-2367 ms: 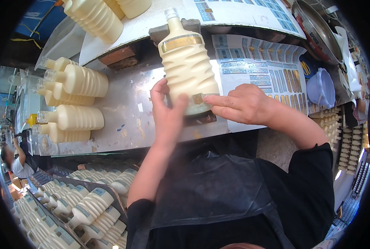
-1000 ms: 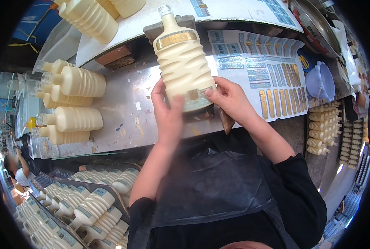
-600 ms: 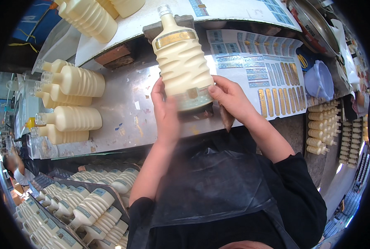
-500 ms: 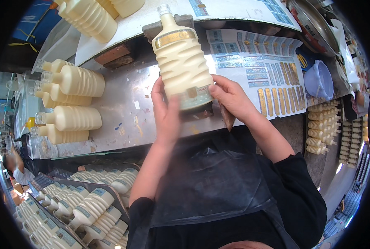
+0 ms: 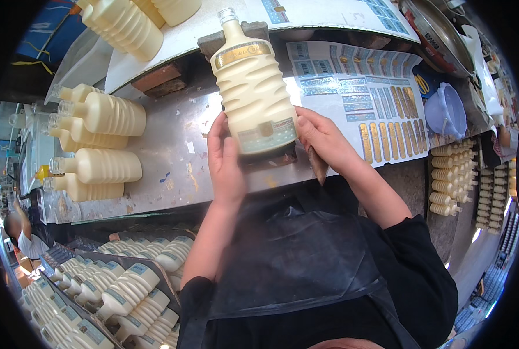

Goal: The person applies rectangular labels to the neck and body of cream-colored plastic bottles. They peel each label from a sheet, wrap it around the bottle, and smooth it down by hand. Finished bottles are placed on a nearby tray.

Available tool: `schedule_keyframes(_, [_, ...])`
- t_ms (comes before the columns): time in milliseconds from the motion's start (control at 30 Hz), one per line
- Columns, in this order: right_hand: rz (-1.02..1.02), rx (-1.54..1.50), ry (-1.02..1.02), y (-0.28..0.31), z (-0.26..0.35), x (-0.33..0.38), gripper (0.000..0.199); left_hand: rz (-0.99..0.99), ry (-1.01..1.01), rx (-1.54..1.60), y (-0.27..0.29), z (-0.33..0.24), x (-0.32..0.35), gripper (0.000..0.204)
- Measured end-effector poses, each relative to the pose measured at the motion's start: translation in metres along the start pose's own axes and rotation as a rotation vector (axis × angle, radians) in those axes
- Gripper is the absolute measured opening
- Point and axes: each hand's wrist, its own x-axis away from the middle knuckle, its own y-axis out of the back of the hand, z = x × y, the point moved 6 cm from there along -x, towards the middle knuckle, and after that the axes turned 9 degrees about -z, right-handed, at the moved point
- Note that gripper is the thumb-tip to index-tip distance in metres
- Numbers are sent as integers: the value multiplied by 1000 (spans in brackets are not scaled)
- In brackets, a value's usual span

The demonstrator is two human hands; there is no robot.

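A cream-coloured bottle (image 5: 252, 87) with wavy ridges and a clear neck lies on its back, its neck resting on a grey block (image 5: 211, 45). A gold label (image 5: 243, 54) spans its shoulder, and a pale blue label (image 5: 268, 135) covers its lower front. My left hand (image 5: 227, 168) holds the lower left edge, fingers partly behind the bottle and thumb at the front. On the lower right edge, my right hand (image 5: 323, 136) grips with its fingers curled. Beneath that hand juts a brown pointed piece (image 5: 317, 164); whether I hold it, I cannot tell.
Sheets of blue and gold labels (image 5: 358, 99) lie right of the bottle, near a lavender bucket (image 5: 445, 113). Several unlabelled cream bottles (image 5: 111, 113) lie at the left. Crates of labelled bottles (image 5: 122, 291) stand lower left. A white shelf (image 5: 323, 20) runs along the back.
The left thumb has come off the blue label and shifted left to the bottle's edge. The right thumb has slid back from the label too. The bottle remains in place.
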Motion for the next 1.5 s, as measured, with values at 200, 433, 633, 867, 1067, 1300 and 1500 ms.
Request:
schedule_keyframes(200, [-82,70,69,-7,-4,0,50,-31,-36,-99,-7,-2,2,59])
schedule_keyframes(433, [-85,51,69,-8,0,0,50,-27,-61,-118,-6,0,1,62])
schedule_keyframes(633, [-47,-41,83,-6,1,-1,47,11,-44,20,3,7,-2,62])
schedule_keyframes(867, [-50,5,75,-9,5,3,46,-24,-45,-79,-3,3,1,64])
schedule_keyframes(1067, [-57,69,72,-7,1,2,48,-27,-35,-85,-3,2,2,64])
schedule_keyframes(1300, [-59,66,79,-6,-1,1,49,-25,-37,-55,-6,0,2,64])
schedule_keyframes(1500, [-47,48,0,0,11,4,52,13,-45,-74,-2,1,2,77])
